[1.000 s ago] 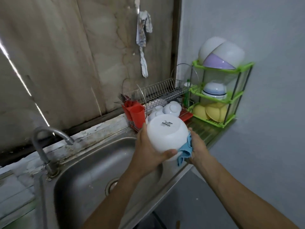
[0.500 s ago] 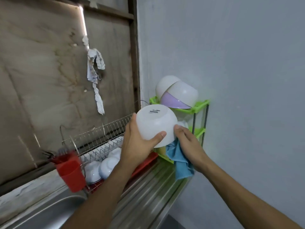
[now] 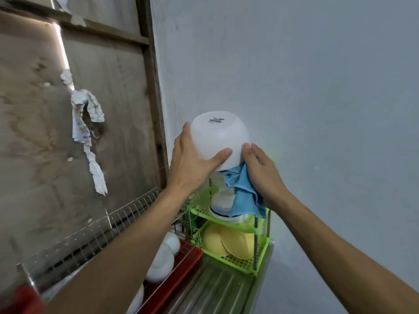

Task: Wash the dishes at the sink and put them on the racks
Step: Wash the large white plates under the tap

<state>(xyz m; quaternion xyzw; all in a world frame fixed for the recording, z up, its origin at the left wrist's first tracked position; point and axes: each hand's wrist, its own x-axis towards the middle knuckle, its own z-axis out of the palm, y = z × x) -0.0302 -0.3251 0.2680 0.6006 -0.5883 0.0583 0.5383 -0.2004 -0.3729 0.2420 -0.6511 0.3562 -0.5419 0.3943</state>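
1. The white bowl [image 3: 218, 139] is held upside down in the air, in front of the top of the green rack [image 3: 240, 266], in the corner by the grey wall [image 3: 317, 87].
2. The left hand [image 3: 192, 164] clamps the bowl, with the thumb on the near side and the fingers behind it.
3. The right hand [image 3: 260, 171] grips the blue cloth [image 3: 244, 196] under the palm, and its fingertips touch the side of the bowl.
4. I judge the step to be the setting of the bowl on the top shelf, which is hidden behind the bowl and hands. Lower the bowl slowly, mouth down. Let go only when it sits firm, because a wet bowl can slip.
5. Keep the hanging cloth out from under the rim.
6. The middle shelf carries stacked dishes [image 3: 223, 205], and the lowest shelf carries yellow bowls [image 3: 226, 242].
7. The rack stands on a ribbed steel worktop [image 3: 215, 288], beside a wire rack [image 3: 113, 225] with white bowls [image 3: 163, 261] over a red tray [image 3: 181, 268].
8. A rag [image 3: 87, 123] hangs on the board wall.
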